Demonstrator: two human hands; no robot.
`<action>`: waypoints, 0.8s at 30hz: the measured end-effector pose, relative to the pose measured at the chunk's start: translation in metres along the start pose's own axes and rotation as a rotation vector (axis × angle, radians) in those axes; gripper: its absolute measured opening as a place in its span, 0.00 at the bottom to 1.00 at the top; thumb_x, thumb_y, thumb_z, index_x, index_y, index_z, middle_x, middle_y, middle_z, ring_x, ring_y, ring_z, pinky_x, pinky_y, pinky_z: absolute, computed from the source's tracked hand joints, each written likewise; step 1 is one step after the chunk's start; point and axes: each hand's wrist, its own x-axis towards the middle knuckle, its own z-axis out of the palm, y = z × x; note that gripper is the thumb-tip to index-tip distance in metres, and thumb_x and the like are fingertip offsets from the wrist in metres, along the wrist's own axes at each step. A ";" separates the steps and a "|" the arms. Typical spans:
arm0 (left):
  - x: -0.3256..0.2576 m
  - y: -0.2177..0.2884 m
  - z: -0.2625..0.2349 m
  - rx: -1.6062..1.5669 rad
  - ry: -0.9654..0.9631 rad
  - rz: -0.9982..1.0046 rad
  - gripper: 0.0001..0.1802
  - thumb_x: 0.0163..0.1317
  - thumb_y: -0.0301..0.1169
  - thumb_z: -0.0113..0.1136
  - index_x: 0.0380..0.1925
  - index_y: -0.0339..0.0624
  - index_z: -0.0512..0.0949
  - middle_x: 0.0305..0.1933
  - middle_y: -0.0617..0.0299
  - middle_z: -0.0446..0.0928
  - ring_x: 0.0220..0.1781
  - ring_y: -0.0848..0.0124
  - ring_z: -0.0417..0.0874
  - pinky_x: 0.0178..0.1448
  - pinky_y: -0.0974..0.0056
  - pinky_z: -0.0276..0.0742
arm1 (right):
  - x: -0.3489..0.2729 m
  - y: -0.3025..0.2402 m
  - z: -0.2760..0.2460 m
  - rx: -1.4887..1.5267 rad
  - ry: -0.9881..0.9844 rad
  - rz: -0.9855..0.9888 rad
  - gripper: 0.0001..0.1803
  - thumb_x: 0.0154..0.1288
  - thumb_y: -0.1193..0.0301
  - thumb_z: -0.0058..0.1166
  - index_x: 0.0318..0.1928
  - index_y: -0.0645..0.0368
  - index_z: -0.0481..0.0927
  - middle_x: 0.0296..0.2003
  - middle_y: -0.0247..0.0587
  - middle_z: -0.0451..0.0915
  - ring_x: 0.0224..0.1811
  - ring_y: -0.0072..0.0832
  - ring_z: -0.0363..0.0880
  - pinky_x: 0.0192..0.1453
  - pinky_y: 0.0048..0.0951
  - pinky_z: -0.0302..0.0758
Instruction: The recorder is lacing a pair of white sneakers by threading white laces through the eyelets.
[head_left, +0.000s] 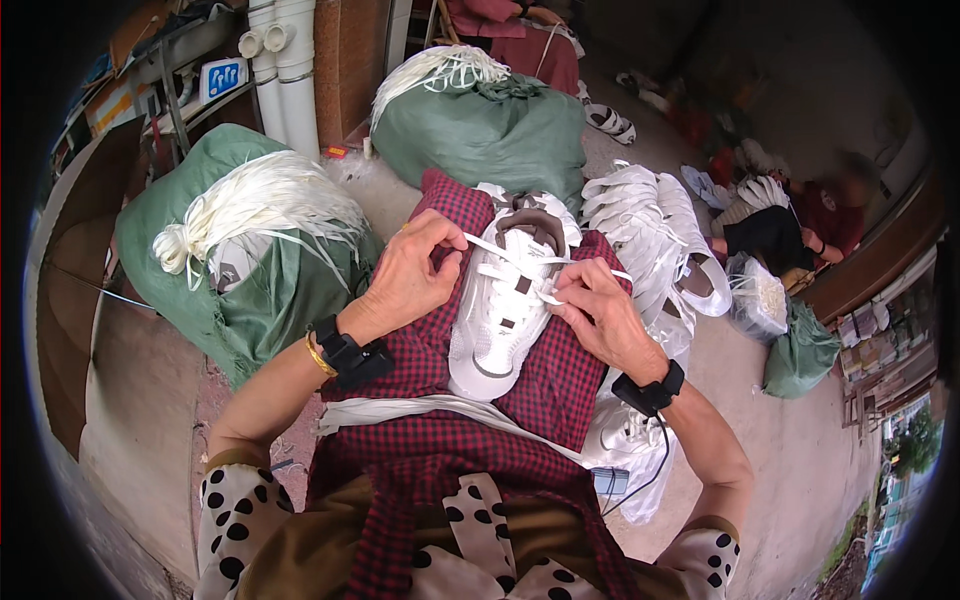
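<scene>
A white sneaker [492, 325] lies on my lap over a red-and-black checked apron [430, 355], its toe pointing toward me and its dark-lined opening away. My left hand [420, 270] pinches one end of a white shoelace [487, 245] left of the tongue, and the lace is drawn across the shoe's upper part. On the right side of the shoe my right hand [598, 308] has thumb and fingers closed on the lace near the eyelets. A bundle of loose white laces [440, 404] lies across my lap below the toe.
Green sacks stand ahead: one [480, 135] at the back, another [165, 215] at left, both topped with bunches of white laces [265, 195]. White sneakers [640, 225] are stacked at my right, beside a plastic bag [757, 298]. Other people sit at the back and far right.
</scene>
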 end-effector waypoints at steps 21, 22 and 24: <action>-0.005 -0.002 -0.001 -0.005 -0.049 0.016 0.07 0.56 0.17 0.60 0.35 0.35 0.77 0.43 0.60 0.76 0.20 0.77 0.73 0.25 0.72 0.69 | -0.001 -0.008 0.000 0.113 0.001 0.262 0.10 0.57 0.78 0.64 0.39 0.64 0.78 0.34 0.43 0.77 0.32 0.32 0.79 0.37 0.31 0.78; -0.005 -0.002 -0.001 -0.015 -0.060 0.006 0.07 0.56 0.17 0.60 0.35 0.35 0.77 0.43 0.60 0.76 0.20 0.77 0.73 0.25 0.72 0.69 | -0.001 -0.009 0.002 0.104 0.029 0.243 0.08 0.59 0.78 0.63 0.38 0.65 0.79 0.32 0.44 0.77 0.31 0.34 0.80 0.36 0.32 0.78; -0.005 -0.003 -0.001 -0.012 -0.061 0.014 0.07 0.56 0.17 0.60 0.35 0.35 0.77 0.43 0.60 0.76 0.20 0.77 0.72 0.25 0.72 0.68 | 0.000 -0.004 0.005 0.067 0.088 0.170 0.08 0.59 0.78 0.63 0.38 0.65 0.79 0.32 0.44 0.77 0.30 0.34 0.80 0.35 0.33 0.77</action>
